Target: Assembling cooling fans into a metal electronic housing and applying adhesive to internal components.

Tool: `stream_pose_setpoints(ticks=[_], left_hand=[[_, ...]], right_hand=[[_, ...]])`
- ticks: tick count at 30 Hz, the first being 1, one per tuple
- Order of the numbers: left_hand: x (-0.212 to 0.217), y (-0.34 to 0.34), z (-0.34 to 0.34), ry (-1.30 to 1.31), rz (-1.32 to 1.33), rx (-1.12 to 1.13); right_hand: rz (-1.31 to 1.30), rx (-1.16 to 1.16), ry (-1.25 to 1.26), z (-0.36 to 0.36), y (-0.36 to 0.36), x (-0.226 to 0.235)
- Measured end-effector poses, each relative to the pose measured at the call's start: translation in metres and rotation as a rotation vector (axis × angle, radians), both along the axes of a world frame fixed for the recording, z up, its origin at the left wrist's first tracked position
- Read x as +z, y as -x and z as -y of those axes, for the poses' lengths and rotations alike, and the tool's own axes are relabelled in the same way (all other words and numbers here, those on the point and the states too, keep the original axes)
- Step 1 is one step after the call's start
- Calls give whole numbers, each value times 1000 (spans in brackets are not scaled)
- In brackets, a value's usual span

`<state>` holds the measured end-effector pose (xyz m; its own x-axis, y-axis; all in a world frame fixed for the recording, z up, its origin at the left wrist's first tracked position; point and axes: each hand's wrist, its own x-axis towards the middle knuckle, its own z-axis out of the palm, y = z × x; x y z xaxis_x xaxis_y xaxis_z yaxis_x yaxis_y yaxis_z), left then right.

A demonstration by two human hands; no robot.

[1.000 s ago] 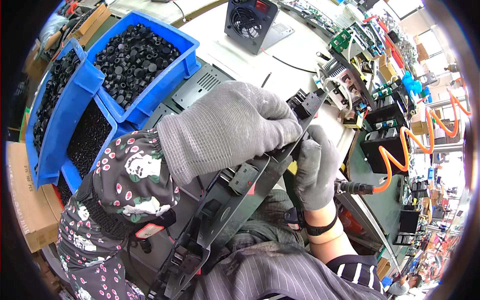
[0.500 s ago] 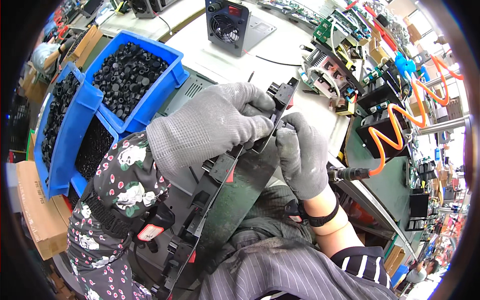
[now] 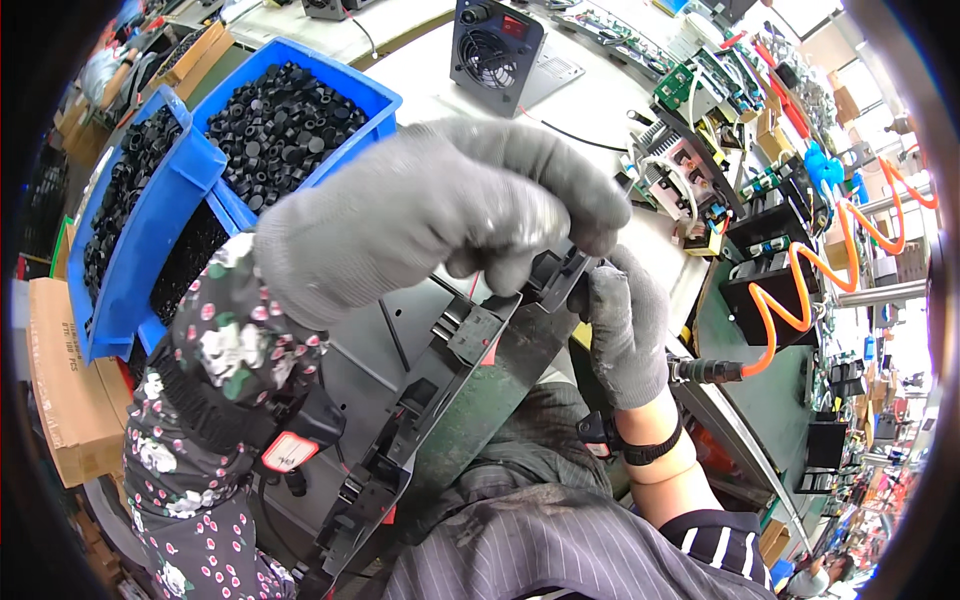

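Observation:
Gray knit gloves cover both my hands. A row of black panels [image 3: 430, 395] with square fittings and small red parts runs diagonally from the lower left up to my hands. My right hand [image 3: 630, 330] is closed around the far end of the row, with thumb and fingers at the last black panel [image 3: 552, 278]. My left hand [image 3: 430, 210] arches over that same end, fingers bent and smeared by motion. Whether it touches the panel or holds a small part is hidden. Beneath the row lie gray metal plates [image 3: 400, 315].
Blue bins [image 3: 385, 110] of black caps stand at the left, beside a cardboard box [image 3: 75, 380]. A fan-cooled metal case [image 3: 495, 55] and circuit assemblies [image 3: 680, 165] sit on the far bench. An orange coiled hose [image 3: 790, 300] with a black-ended tool [image 3: 705, 371] hangs at right.
My left hand has lifted and shifted right over the panel end, its fingers no longer pinching at the fitting. My right hand keeps its grip. The whole view has shifted slightly.

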<state>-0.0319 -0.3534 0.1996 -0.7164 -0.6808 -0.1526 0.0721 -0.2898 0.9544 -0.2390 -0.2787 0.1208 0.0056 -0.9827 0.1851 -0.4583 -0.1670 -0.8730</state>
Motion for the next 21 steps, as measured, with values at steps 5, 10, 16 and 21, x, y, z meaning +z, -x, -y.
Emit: stream_pose_setpoints(ticks=[5,10,16,21], left_hand=[[-11,4,-3,27,310,14],[-13,13,-8,-6,169,18],[-1,6,-15,11,205,112],[-23,21,-9,215,423,52]], right_hand=[[23,9,-17,-2,-5,-3],[2,11,-2,-2,1,-6],[-102,-8,42,-5,-5,-1],[-158,-140,289,-6,-4,-14]])
